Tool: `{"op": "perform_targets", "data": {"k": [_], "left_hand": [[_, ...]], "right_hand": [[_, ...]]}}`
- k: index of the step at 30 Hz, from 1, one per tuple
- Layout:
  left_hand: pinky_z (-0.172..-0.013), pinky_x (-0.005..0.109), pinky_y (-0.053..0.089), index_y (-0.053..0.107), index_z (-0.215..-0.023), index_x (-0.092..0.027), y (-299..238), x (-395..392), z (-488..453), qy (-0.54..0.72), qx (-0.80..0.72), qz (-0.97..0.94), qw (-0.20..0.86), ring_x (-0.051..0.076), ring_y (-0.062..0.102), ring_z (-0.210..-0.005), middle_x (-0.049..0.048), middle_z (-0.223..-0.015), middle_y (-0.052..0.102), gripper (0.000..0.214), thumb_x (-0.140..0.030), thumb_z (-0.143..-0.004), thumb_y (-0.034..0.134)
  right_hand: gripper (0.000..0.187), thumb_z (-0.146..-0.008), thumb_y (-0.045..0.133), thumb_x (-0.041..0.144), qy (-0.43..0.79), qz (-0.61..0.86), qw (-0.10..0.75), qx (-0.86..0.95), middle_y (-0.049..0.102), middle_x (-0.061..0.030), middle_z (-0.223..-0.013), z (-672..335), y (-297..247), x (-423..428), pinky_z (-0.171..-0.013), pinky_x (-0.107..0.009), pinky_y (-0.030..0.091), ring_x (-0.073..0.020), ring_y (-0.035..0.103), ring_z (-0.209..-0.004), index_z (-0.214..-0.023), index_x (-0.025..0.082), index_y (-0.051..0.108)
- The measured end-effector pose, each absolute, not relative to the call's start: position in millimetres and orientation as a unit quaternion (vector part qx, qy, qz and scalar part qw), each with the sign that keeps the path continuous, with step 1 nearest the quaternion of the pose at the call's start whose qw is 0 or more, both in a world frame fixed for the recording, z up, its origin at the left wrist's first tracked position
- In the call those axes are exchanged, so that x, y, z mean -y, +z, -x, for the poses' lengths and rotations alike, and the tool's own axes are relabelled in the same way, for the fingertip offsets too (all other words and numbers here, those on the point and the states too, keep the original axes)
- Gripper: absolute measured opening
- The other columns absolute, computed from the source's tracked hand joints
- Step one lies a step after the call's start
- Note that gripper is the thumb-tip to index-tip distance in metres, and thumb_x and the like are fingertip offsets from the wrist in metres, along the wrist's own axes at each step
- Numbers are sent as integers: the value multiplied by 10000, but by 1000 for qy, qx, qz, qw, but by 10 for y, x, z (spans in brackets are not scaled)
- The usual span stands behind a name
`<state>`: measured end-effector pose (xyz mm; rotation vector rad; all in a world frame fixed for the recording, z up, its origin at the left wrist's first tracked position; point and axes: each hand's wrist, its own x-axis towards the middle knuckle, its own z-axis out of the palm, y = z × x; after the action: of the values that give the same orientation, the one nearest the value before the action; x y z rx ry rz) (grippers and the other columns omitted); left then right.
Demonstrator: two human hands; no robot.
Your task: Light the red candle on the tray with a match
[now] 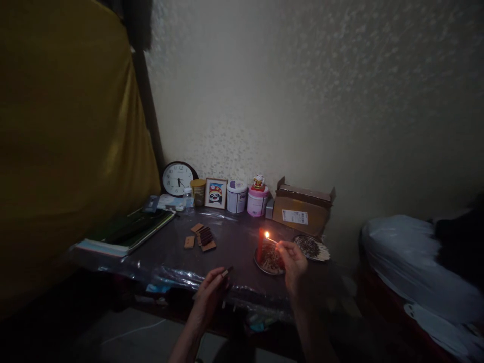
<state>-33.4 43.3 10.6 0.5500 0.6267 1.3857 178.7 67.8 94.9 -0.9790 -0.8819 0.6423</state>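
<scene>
My right hand (292, 259) pinches a burning match (272, 241) by its stick, with the flame close beside the top of a red candle (260, 245). The candle stands upright at the left side of a round metal dish (269, 273) that holds many small brown bits. I cannot tell whether its wick is lit. Nearer the table's front edge, the fingers of my left hand (209, 288) are closed on a small flat piece with a dark face (227, 272). To the right, a second dish (310, 247) bears a pile of dark-headed matches.
Small brown cardboard pieces (189, 242) and dark strips (205, 236) lie on the plastic-covered table (230, 247). Along the wall stand a clock (177, 179), a framed panda picture (216, 194), two canisters (236, 197) and a cardboard box (302, 209). A green book (139, 227) lies at left.
</scene>
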Motion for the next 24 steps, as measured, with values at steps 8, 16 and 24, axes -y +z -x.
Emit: {"op": "perform_targets", "data": {"k": [8, 16, 24], "left_hand": [[-764, 272, 443, 655, -900, -201, 82, -440, 339, 627, -275, -259, 682, 154, 606, -836, 42, -929, 684, 220, -283, -698, 688], [-763, 287, 446, 657, -900, -198, 76, -440, 345, 632, -267, -260, 680, 161, 605, -831, 46, -927, 677, 217, -270, -697, 687], [-786, 289, 442, 656, -895, -201, 104, -414, 347, 627, -264, -260, 685, 165, 603, -847, 43, -934, 679, 210, -281, -702, 680]], "right_hand": [[187, -594, 709, 324, 294, 456, 741, 395, 646, 7, -631, -1855, 981, -789, -583, -262, 469, -139, 597, -595, -695, 181, 643], [195, -594, 707, 342, 283, 483, 729, 393, 623, 14, -609, -1870, 1076, -828, -555, -262, 464, -128, 572, -552, -678, 176, 648], [188, -611, 695, 346, 267, 492, 722, 407, 618, 12, -600, -1891, 1190, -889, -561, -267, 469, -133, 571, -557, -660, 173, 642]]}}
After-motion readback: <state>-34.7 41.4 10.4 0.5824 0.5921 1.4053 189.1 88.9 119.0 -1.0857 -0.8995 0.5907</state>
